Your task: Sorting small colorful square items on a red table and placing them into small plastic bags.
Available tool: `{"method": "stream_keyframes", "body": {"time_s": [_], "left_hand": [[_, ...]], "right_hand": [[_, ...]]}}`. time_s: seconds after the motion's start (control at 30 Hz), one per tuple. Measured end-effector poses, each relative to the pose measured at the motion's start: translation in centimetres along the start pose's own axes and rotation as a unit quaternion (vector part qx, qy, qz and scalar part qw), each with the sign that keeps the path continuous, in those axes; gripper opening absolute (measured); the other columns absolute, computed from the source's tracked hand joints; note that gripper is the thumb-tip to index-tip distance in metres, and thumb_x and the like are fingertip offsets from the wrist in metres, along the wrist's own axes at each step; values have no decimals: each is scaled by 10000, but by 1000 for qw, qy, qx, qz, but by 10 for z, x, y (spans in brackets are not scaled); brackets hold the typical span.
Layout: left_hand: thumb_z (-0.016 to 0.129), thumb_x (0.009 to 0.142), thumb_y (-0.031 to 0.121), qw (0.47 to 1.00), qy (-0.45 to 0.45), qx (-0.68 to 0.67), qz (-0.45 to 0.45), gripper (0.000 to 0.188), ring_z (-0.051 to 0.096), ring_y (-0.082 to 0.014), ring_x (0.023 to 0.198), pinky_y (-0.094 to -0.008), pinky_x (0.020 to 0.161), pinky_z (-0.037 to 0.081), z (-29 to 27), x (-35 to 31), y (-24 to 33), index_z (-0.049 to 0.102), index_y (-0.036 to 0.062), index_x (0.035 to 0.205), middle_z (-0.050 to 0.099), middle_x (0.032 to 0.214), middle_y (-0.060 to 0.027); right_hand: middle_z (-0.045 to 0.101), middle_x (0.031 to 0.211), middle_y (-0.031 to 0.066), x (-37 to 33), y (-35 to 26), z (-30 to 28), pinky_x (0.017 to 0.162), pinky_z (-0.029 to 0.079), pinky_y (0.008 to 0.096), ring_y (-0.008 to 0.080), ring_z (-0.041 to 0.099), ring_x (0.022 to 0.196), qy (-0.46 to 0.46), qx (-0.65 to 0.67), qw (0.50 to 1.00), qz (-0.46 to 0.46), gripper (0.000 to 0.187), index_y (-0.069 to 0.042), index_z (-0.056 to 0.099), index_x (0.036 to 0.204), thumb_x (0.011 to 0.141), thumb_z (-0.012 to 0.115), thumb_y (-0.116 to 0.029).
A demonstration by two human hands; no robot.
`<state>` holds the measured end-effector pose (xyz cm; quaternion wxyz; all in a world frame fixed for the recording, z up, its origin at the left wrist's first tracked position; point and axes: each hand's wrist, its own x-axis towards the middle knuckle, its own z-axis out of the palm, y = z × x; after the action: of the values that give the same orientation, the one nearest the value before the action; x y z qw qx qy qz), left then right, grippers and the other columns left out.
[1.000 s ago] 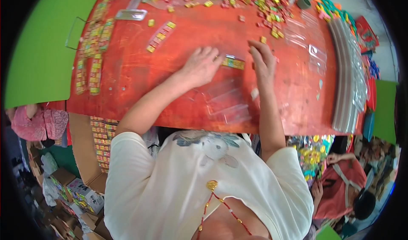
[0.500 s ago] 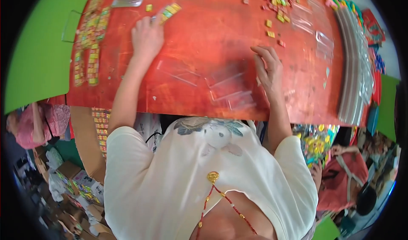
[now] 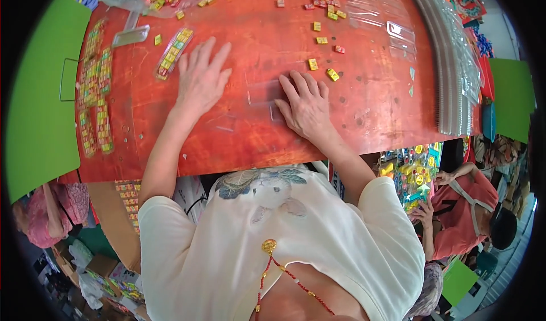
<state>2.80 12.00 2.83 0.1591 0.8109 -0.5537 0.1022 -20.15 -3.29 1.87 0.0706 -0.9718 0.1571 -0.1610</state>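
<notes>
left hand [image 3: 203,82]: grip spread, beside filled tray [image 3: 174,54] | right hand [image 3: 307,106]: grip half-curled at clear plastic [image 3: 263,94], cannot tell if pinching

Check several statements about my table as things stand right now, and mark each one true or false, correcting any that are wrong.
1. The tabletop is green. False: it is red.
2. The left hand has its fingers spread. True.
3. The filled strip nearest the left hand lies to that hand's right. False: it lies to its left.
4. A long stack of clear plastic lies along the tabletop's right side. True.
5. The right hand is on that stack. False: it is near the middle, by a clear plastic piece.
6. The two loose pieces nearest the right hand are yellow. True.
</notes>
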Motion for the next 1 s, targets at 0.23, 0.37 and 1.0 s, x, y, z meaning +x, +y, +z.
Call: {"method": "stream_keyframes", "body": {"time_s": [0.23, 0.37, 1.0], "left_hand": [[645, 915, 202, 992, 0, -98, 74, 480, 481, -352, 1284, -492, 1031, 391, 14, 51, 44, 554, 119, 1379, 504, 1401, -181], [646, 905, 153, 988, -63, -117, 84, 524, 478, -365, 1294, -477, 1036, 419, 27, 70, 48, 524, 129, 1413, 486, 1428, -176], [660, 887, 213, 997, 5, -54, -59, 497, 506, -385, 1248, -505, 986, 458, 66, 172, -20, 540, 66, 1346, 506, 1376, -195]], "right_hand": [[519, 1377, 140, 26, 10, -7, 1001, 382, 482, 326, 512, 1236, 81, 75, 992, 65, 446, -98, 570, 1331, 914, 654, -230], [579, 1196, 110, 15, 56, -21, 880, 433, 450, 300, 568, 1083, 91, 18, 988, 125, 379, -104, 610, 1250, 881, 672, -160], [501, 1393, 188, 176, 195, 38, 969, 428, 544, 373, 530, 1218, 121, 19, 963, 239, 506, -97, 540, 1343, 911, 626, -347]]}}
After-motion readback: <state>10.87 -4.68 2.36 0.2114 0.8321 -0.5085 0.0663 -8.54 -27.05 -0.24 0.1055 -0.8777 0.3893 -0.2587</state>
